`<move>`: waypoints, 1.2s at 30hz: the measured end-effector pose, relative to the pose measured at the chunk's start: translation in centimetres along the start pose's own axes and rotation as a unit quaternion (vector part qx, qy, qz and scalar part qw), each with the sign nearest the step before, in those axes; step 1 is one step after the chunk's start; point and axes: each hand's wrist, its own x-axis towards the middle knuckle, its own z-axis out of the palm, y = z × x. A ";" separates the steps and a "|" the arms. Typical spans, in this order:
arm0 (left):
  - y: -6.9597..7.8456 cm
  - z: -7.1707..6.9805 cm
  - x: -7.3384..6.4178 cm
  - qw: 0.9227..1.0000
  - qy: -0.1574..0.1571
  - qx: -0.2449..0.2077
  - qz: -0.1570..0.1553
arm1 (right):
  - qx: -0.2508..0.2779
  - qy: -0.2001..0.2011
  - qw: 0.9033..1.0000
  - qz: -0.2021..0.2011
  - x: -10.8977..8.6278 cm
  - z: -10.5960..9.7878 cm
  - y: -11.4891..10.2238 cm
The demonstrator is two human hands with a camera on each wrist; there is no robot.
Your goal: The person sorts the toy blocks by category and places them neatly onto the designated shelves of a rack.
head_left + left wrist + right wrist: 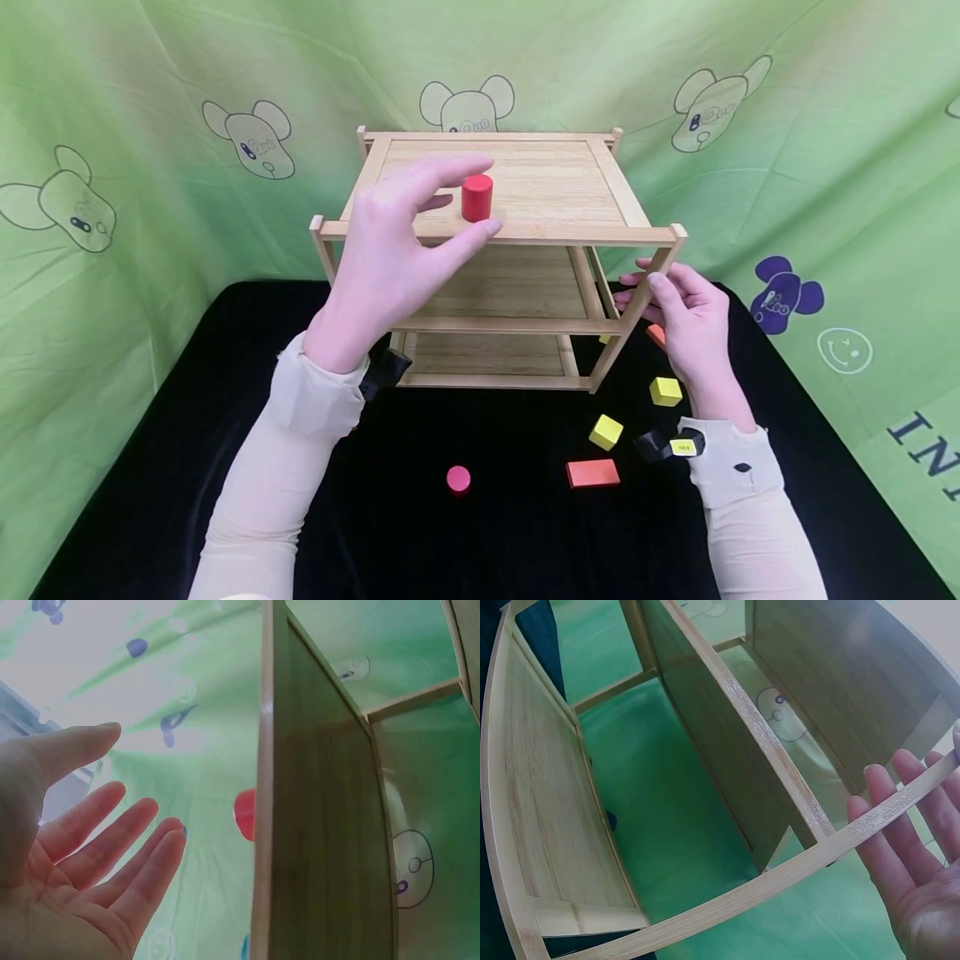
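A red cylinder block (477,198) stands on the top board of a three-tier wooden shelf (555,183). My left hand (397,242) is at the shelf's front edge, thumb and fingers spread apart on either side of the block in the head view. From the left wrist, a gap shows between those fingertips and the red block (245,814). My right hand (693,321) holds the shelf's right front post (633,312), thumb in front and fingers behind it. The right wrist view shows several fingers (889,855) passing behind that post (780,874).
On the black cloth (517,550) lie a pink-red round block (458,480), a flat orange-red block (593,473) and two yellow cubes (606,432). Another orange-red block (656,337) is partly hidden beside the right hand. Green printed fabric (555,50) hangs behind and at both sides.
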 end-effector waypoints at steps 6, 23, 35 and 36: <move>0.6 0.1 -0.9 0.999 0.002 -0.012 0.041 | -0.003 -0.002 1.000 -0.007 0.1 0.0 0.0; 1.1 1.6 -4.6 0.996 -0.032 -0.048 0.071 | -0.006 -0.002 1.000 -0.007 0.1 0.0 0.0; 0.1 2.1 -7.6 0.997 -0.075 -0.033 0.016 | -0.007 -0.003 1.000 -0.005 0.1 0.0 0.0; 0.0 2.1 -7.9 0.996 -0.078 -0.032 0.008 | -0.008 -0.002 1.000 -0.005 0.1 0.0 0.0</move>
